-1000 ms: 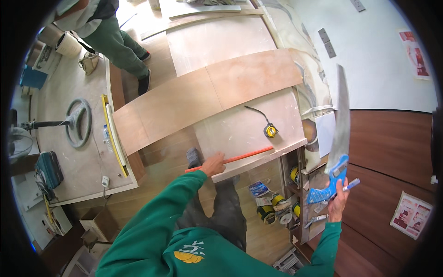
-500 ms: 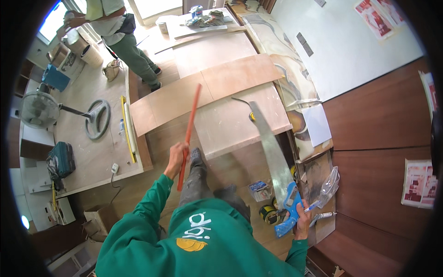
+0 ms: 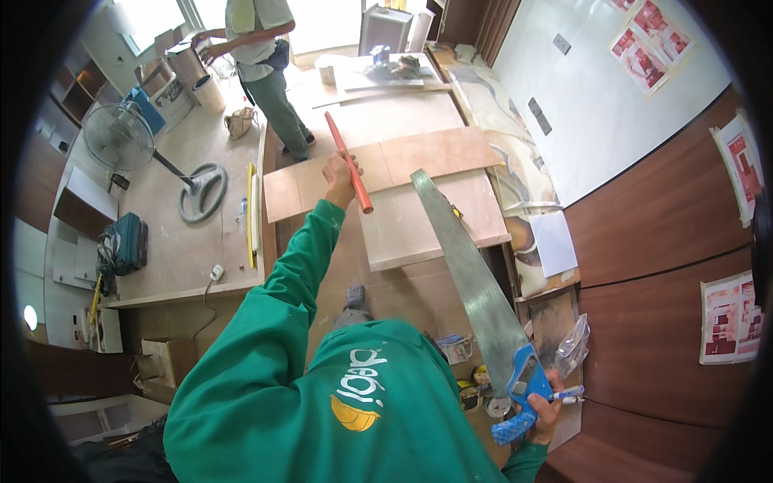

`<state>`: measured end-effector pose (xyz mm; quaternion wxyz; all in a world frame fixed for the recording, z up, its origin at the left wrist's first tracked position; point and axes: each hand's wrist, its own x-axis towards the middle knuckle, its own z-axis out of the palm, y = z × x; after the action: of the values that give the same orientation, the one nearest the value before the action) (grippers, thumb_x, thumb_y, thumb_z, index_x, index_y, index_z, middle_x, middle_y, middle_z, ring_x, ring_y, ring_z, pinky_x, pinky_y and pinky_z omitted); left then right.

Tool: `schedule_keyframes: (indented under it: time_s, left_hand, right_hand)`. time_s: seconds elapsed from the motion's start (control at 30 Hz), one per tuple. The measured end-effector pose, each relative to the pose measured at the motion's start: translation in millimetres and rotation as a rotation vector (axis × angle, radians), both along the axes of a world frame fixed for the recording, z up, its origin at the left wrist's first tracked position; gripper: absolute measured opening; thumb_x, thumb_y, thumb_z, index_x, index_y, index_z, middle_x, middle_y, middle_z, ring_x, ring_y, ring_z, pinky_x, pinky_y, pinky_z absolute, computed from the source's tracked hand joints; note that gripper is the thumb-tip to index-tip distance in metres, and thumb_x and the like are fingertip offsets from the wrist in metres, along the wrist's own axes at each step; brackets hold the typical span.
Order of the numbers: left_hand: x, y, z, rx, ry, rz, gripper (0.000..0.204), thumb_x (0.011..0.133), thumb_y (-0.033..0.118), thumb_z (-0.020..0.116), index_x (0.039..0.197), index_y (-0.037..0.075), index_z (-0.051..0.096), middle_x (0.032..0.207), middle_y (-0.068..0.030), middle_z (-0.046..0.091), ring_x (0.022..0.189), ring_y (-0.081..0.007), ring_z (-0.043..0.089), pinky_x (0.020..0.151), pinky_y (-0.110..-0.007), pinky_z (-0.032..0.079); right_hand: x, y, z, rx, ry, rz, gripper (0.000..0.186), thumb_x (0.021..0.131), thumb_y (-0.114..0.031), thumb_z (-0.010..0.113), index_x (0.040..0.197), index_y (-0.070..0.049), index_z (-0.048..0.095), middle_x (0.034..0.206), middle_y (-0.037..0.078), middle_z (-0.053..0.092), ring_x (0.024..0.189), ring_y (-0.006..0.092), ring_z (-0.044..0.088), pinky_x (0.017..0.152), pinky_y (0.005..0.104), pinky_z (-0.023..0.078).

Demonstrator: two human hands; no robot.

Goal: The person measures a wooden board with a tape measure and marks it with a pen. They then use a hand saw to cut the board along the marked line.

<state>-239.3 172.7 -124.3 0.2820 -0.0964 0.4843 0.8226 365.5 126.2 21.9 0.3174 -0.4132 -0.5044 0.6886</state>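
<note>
My left hand [image 3: 342, 171] grips a red rod [image 3: 361, 191], raised in front of a long plywood board [image 3: 435, 151]. My right hand [image 3: 547, 406], at lower right, is closed round the blue handle of a handsaw [image 3: 467, 282], whose blade points up and away over a pale panel [image 3: 390, 229]. A blue-and-white pen [image 3: 568, 392] is held in that hand with the saw. A yellow tape measure [image 3: 457, 212] lies on the panel, mostly hidden by the blade.
A co-worker [image 3: 258, 76] stands at upper left beside a workbench [image 3: 153, 274] with a fan [image 3: 118, 137] and toolbag [image 3: 131, 241]. Rolls of tape [image 3: 471, 394] lie low at right. A patterned stone counter [image 3: 519, 225] and wood-panelled wall [image 3: 648, 241] run along the right.
My left hand lifted the red rod from the pale panel and moved it forward over the board. The saw swung from upright at right to angled leftward. The view has tilted up.
</note>
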Motion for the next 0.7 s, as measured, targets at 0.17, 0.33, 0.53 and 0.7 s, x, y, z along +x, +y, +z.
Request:
schedule_keyframes:
  time_s: [0.17,0.33,0.53,0.7]
  left_hand:
    - [12.7,0.5,20.3,0.063,0.102,-0.118,0.022,0.097,0.018,0.061,0.101,-0.002,0.055,0.073,-0.0082,0.056,0.056,-0.0162,0.055,0.045,-0.031,0.045]
    - [20.8,-22.0,17.7,-0.116,0.253,-0.225,0.024,0.097,0.022,0.063,0.103,0.0,0.056,0.07,-0.0069,0.055,0.048,-0.0149,0.052,0.04,-0.03,0.041]
    - [44.0,-68.5,-35.2,-0.427,0.341,-0.417,0.026,0.093,0.025,0.064,0.085,0.001,0.062,0.061,-0.005,0.056,0.043,-0.0138,0.051,0.038,-0.03,0.039]
    - [37.9,-93.5,-97.0,-0.581,0.292,-0.493,0.023,0.09,0.022,0.065,0.081,0.0,0.063,0.062,-0.0046,0.058,0.044,-0.0126,0.052,0.038,-0.028,0.04]
  right_hand:
    - [4.9,-3.7,10.2,0.042,-0.007,-0.038,0.033,0.072,-0.018,0.076,0.089,-0.007,0.05,0.073,0.005,0.056,0.055,0.012,0.055,0.048,0.0254,0.047]
    - [-12.9,10.3,3.5,0.068,-0.099,-0.051,0.029,0.076,-0.015,0.076,0.091,-0.004,0.055,0.075,0.005,0.059,0.056,0.0131,0.058,0.051,0.026,0.048]
    - [-51.3,57.6,-76.3,-0.028,-0.121,-0.025,0.02,0.087,-0.009,0.073,0.101,-0.002,0.061,0.083,0.008,0.067,0.066,0.0165,0.066,0.058,0.0276,0.053]
    - [-108.0,76.1,-151.1,-0.214,-0.092,0.005,0.026,0.092,-0.014,0.072,0.111,0.001,0.06,0.089,0.011,0.071,0.072,0.0169,0.069,0.062,0.0281,0.055]
